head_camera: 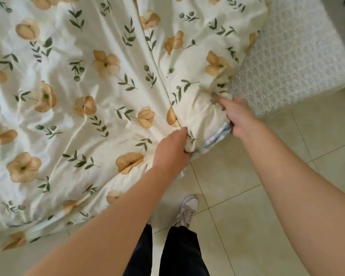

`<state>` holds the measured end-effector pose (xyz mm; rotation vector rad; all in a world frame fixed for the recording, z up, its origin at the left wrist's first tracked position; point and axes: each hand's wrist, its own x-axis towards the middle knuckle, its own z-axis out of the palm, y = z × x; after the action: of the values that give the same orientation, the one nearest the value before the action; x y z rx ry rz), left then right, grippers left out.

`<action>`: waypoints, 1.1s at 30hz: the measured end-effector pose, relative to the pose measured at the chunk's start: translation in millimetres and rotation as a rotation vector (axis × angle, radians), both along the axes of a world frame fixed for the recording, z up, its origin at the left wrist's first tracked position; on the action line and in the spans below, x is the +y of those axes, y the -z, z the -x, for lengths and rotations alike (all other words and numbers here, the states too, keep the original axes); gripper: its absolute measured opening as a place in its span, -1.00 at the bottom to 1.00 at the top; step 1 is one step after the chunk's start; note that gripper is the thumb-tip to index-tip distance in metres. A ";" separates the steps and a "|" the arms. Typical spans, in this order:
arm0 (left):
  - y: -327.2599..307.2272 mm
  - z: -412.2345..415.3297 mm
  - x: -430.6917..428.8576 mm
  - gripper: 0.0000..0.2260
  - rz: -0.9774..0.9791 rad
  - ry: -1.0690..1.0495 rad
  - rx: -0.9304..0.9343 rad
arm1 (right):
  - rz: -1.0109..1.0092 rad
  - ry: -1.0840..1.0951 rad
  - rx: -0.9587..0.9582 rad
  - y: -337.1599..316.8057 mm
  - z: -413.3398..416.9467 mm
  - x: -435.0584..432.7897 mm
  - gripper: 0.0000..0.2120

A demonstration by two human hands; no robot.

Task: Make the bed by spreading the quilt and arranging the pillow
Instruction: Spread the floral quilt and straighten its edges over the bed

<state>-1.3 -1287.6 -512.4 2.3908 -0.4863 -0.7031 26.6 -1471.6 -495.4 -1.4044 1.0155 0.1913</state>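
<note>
Cream flower-printed fabric quilt [84, 108], bunched on the white patterned mattress [291, 62], has its overhanging corner clenched by left hand [171, 151] and right hand [240, 118]; an uneven tug could drag it off the mattress.

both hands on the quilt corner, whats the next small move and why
Probably draw the bunched corner toward the bare mattress corner on the right. The left hand and right hand both grip the floral quilt where it is gathered, and that mattress area lies uncovered.
</note>
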 end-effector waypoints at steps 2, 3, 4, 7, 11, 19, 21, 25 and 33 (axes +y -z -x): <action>-1.5 27.1 -10.5 -0.70 0.123 0.008 -0.028 | 0.195 0.193 -0.145 0.3 5.7 -28.1 -0.80; 2.0 40.5 -15.5 -0.61 0.179 0.030 -0.018 | 0.271 0.269 -0.175 2.1 17.1 -41.6 -0.80; 6.9 52.6 -20.1 -0.54 0.203 0.073 0.013 | 0.339 0.311 -0.136 7.1 35.2 -53.1 -0.79; 37.6 79.9 -20.3 -0.32 0.075 0.283 0.232 | 0.483 0.252 0.210 43.4 94.2 -71.1 -0.70; 63.7 86.4 4.6 -0.24 -0.195 0.400 0.093 | 0.080 0.403 0.270 73.2 104.9 -69.4 -0.59; 86.0 83.3 29.6 -0.13 -0.541 0.212 -0.236 | -0.394 0.230 0.115 55.0 100.9 -48.4 -0.53; 89.0 88.1 18.7 -0.06 -0.473 0.177 -0.220 | -0.454 0.204 0.109 48.0 99.2 -53.0 -0.62; 77.5 104.7 -22.6 -0.10 -0.369 0.052 -0.201 | -0.566 0.195 0.115 41.5 100.6 -56.1 -0.57; 35.0 112.1 -34.0 -0.64 0.082 -0.064 -0.338 | -0.595 0.144 0.003 20.7 130.5 -95.6 -0.67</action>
<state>-113.3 -1321.6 -547.4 2.4430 -0.5615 -0.2438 -103.9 -1567.3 -516.1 -0.7886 0.9549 0.3565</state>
